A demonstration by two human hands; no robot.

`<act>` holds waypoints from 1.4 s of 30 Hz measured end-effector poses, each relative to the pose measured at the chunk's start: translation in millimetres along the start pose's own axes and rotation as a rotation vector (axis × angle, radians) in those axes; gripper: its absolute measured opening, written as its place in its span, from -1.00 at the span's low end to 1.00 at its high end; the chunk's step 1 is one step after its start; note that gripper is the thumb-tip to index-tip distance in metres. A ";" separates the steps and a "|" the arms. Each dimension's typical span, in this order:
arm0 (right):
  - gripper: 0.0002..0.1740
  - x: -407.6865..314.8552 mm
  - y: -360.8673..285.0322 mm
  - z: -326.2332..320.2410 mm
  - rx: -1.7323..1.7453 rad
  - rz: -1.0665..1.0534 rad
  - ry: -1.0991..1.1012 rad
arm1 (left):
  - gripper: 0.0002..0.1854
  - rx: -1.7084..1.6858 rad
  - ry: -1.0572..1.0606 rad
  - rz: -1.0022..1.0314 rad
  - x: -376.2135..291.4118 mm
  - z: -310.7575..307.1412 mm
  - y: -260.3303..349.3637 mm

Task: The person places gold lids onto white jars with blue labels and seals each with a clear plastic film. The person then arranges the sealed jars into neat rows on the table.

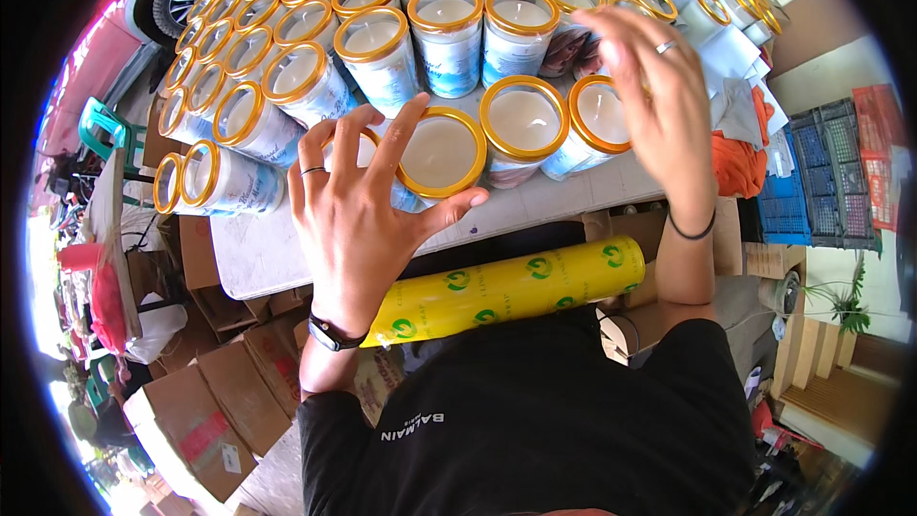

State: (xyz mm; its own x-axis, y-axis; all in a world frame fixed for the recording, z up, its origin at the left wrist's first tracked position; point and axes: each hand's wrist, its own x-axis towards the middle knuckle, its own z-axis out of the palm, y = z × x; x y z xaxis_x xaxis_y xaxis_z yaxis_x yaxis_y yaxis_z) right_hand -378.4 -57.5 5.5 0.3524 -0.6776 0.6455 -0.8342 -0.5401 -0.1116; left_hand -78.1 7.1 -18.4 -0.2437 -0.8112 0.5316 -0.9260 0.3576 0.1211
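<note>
My left hand (358,208), with a ring and a wristwatch (333,333), is spread over the near edge of the table. Its index finger and thumb lie beside a gold-rimmed glass candle jar (440,154), with no clear grip. Another candle jar (351,150) is partly hidden behind its fingers. On the right, my right hand (663,100) is raised, slightly blurred, its fingers apart. It partly covers a candle jar (598,111) with white wax. Between the hands stands another candle jar (523,118).
Many candle jars (372,39) with blue-white labels crowd the white table (251,258). A yellow cling wrap roll (501,287) lies between my body and the table. Cardboard boxes (208,423) sit lower left. Plastic crates (824,172) and orange cloth (738,150) are at right.
</note>
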 end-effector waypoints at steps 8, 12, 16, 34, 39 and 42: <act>-0.43 -9.2 75.3 31.2 -0.165 0.128 -0.281 | -0.12 -0.128 0.103 0.040 -4.1 -8.9 -16.6; -0.37 -13.2 97.1 18.3 -0.149 0.023 -0.341 | -0.09 -0.169 0.168 -0.016 -17.8 -17.6 -43.0; -0.36 -7.4 118.3 -0.3 -0.021 -0.124 -0.446 | -0.06 -0.193 0.191 -0.075 -28.7 -26.6 -67.5; -0.09 -0.6 -24.7 2.9 0.145 -0.241 -0.379 | -0.23 -0.172 -0.080 0.138 12.7 -4.1 -14.6; -0.11 0.8 -29.0 1.6 0.160 -0.238 -0.382 | -0.11 -0.241 -0.126 0.093 9.7 -5.6 -15.3; -0.04 1.9 -31.3 -2.8 0.188 -0.167 -0.457 | 0.04 -0.356 -0.041 0.135 2.9 -13.3 -32.4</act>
State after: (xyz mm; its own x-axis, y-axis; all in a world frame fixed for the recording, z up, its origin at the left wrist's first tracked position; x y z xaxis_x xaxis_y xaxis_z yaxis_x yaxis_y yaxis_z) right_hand -352.8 -40.4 12.3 0.6588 -0.7004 0.2746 -0.6747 -0.7115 -0.1962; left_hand -45.0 -0.6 -9.7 -0.3748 -0.7608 0.5299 -0.7283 0.5953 0.3395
